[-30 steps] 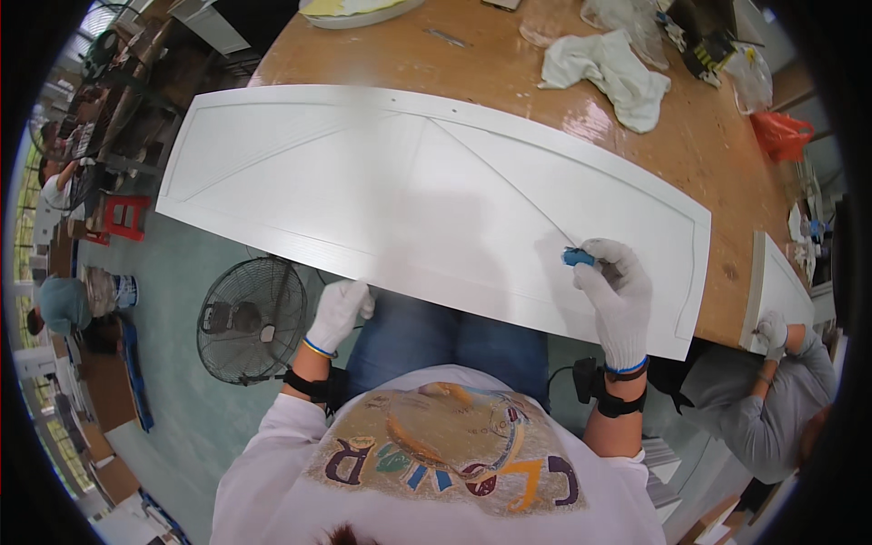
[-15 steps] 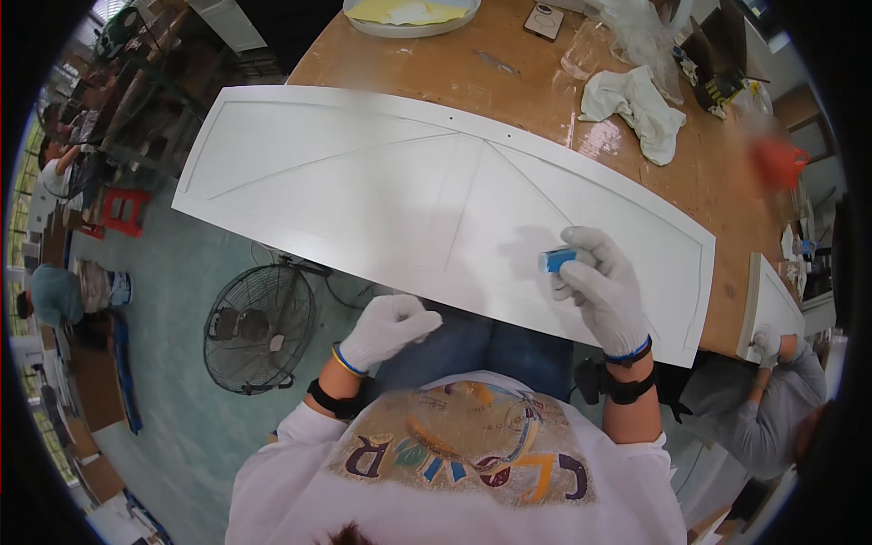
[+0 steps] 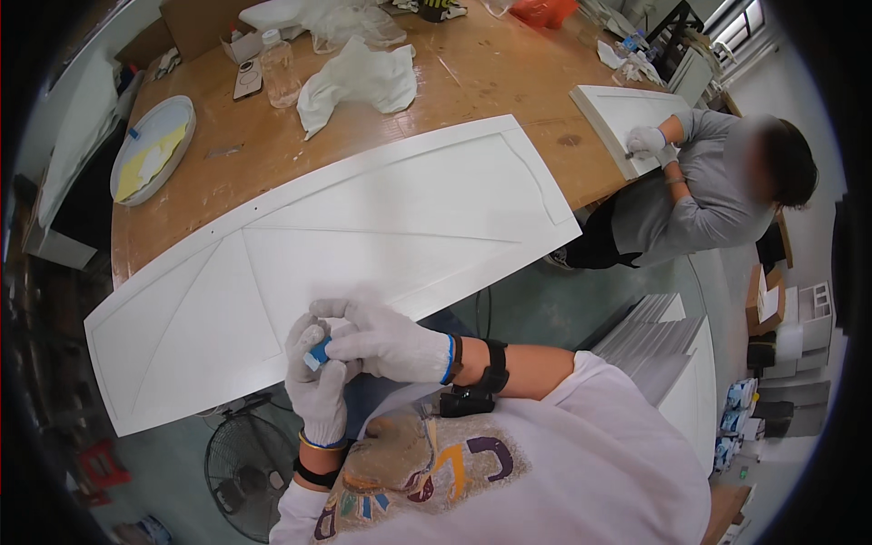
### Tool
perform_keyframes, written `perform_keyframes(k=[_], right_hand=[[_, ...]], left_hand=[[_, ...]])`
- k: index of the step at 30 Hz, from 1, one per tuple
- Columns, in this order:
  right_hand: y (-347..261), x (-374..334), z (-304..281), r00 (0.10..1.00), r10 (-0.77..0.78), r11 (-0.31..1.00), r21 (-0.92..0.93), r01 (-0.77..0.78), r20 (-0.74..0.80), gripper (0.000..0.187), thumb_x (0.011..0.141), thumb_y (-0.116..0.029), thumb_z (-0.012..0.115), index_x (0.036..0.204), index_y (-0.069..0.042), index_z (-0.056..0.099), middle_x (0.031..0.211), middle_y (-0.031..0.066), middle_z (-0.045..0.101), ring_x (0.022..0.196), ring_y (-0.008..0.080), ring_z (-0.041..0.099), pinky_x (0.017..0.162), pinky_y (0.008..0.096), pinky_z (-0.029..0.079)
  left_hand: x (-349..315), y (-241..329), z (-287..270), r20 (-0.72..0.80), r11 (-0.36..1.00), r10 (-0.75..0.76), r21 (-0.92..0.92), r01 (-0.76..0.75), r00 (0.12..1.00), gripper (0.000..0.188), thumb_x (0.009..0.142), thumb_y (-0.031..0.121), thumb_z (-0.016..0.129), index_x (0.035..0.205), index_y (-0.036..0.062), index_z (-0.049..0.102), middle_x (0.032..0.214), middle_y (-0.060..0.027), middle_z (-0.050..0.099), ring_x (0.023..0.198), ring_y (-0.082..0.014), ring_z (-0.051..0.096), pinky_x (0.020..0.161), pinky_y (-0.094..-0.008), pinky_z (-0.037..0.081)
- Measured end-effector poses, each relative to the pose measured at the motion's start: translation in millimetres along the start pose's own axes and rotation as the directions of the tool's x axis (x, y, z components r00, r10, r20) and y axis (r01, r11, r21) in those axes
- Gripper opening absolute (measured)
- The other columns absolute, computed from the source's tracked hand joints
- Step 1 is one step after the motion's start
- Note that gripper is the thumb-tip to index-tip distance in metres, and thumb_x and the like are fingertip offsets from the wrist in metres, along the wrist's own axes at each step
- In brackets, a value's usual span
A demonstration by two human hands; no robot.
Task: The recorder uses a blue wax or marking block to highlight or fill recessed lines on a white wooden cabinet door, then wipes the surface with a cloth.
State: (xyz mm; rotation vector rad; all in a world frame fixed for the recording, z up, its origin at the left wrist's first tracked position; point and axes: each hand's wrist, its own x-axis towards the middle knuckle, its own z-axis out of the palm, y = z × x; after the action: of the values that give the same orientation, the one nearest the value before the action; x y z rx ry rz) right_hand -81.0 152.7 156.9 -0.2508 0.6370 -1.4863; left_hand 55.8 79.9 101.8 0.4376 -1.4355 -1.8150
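Observation:
Both of my hands wear white gloves and meet just over the near edge of a white panel (image 3: 391, 227) with grooved lines. A small blue block (image 3: 320, 349) with a whitish end is between them. My left hand (image 3: 315, 386) is closed around it from the left, with its fingertips pointing up. From the right, my right hand (image 3: 391, 343) pinches the same block with its thumb and fingers. Part of the block is hidden by the gloves.
The brown worktable (image 3: 300, 163) holds a white cloth (image 3: 359, 86), a clear bottle (image 3: 280, 68), a phone (image 3: 247, 80) and a round white tray (image 3: 186, 136). At right, a co-worker (image 3: 699, 191) leans over another white panel (image 3: 627, 109). A black fan (image 3: 250, 472) stands below left; stacked panels (image 3: 649, 350) are at right.
My view has turned to the right, bringing the co-worker fully into sight. My hands, apart before, have come together, and my left hand now also holds the blue block.

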Motion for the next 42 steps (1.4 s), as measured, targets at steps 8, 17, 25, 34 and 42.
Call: perform_keyframes(k=[8, 17, 25, 34, 42], right_hand=[[-52.4, -33.0, -60.7, 0.932, -0.361, 0.407, -0.904, 0.130, -0.029, 0.043, 0.089, -0.027, 0.059, 0.124, -0.004, 0.054, 0.110, 0.0118, 0.064, 0.101, 0.0202, 0.060, 0.089, 0.0313, 0.048], [-246.9, -121.8, -209.4, 0.712, -0.697, -0.405, -0.772, -0.490, -0.086, 0.039, 0.094, -0.027, 0.048, 0.128, -0.008, 0.052, 0.123, 0.0158, 0.058, 0.111, 0.0328, 0.056, 0.095, 0.0392, 0.044], [-283.1, -86.9, -232.8, 0.786, -0.588, -0.536, -0.637, -0.555, -0.190, 0.034, 0.091, -0.021, 0.043, 0.120, -0.015, 0.060, 0.122, 0.0199, 0.055, 0.117, 0.0366, 0.050, 0.098, 0.0431, 0.042], [-288.1, -84.2, -260.4, 0.833, -0.548, -0.621, -0.630, -0.466, -0.075, 0.034, 0.095, -0.030, 0.042, 0.122, -0.015, 0.056, 0.119, 0.0191, 0.053, 0.114, 0.0352, 0.052, 0.095, 0.0413, 0.044], [-282.5, -97.0, -257.3, 0.817, -0.565, -0.560, -0.672, -0.485, -0.118, 0.030, 0.095, -0.030, 0.042, 0.118, -0.017, 0.057, 0.114, 0.0168, 0.055, 0.110, 0.0326, 0.054, 0.091, 0.0398, 0.046]], left_hand=[[-3.0, 16.3, 6.5, 0.022, 0.985, -0.161, 0.069, 0.160, 0.987, 0.031, 0.090, 0.022, 0.060, 0.109, -0.0020, 0.056, 0.109, -0.0125, 0.060, 0.098, -0.0223, 0.058, 0.091, -0.0364, 0.046], [-49.7, 10.2, -38.1, -0.076, 0.757, -0.648, 0.046, 0.652, 0.758, 0.025, 0.091, 0.023, 0.060, 0.107, 0.0028, 0.058, 0.103, -0.0092, 0.061, 0.091, -0.0205, 0.061, 0.085, -0.0361, 0.050], [-44.3, -2.3, -43.8, -0.206, 0.882, -0.465, -0.026, 0.470, 0.861, 0.034, 0.094, 0.031, 0.057, 0.117, 0.0064, 0.055, 0.117, -0.0060, 0.056, 0.102, -0.0218, 0.056, 0.088, -0.0353, 0.047], [-39.4, -5.0, -39.3, -0.332, 0.871, -0.479, -0.064, 0.487, 0.813, 0.033, 0.093, 0.037, 0.058, 0.112, 0.0089, 0.058, 0.108, -0.0066, 0.059, 0.096, -0.0199, 0.056, 0.085, -0.0341, 0.048], [-37.2, -5.5, -39.5, -0.359, 0.869, -0.484, -0.089, 0.487, 0.798, 0.033, 0.093, 0.031, 0.058, 0.113, 0.0048, 0.058, 0.104, -0.0068, 0.061, 0.091, -0.0183, 0.058, 0.081, -0.0322, 0.050]])
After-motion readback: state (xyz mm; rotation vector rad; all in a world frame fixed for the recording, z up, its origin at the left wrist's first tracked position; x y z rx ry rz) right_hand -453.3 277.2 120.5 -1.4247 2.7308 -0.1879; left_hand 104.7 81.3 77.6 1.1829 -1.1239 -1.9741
